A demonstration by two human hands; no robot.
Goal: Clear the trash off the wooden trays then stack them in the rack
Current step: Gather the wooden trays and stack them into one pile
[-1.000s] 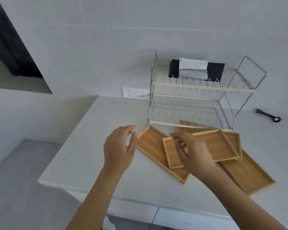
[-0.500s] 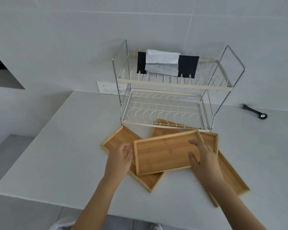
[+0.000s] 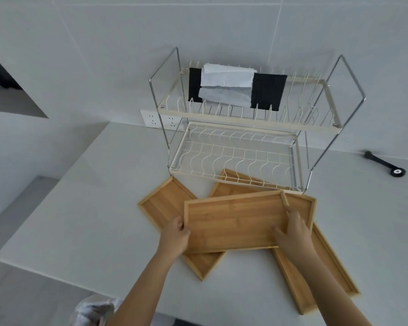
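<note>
Both hands have closed on the top tray (image 3: 233, 222): left hand (image 3: 174, 236) grips its left edge, right hand (image 3: 292, 234) its right. Trays appear trash-free; racking (image 3: 240, 147) can begin.

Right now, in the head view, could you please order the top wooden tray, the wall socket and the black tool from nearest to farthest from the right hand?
1. Top wooden tray: held by the right hand.
2. Black tool: on the counter, up to the right.
3. Wall socket: on the wall, behind the rack's left side.

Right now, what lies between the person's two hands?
In the head view, the top rectangular wooden tray spans the gap: the left hand grips its left edge, the right hand its right end. Nothing else lies between them.
</note>
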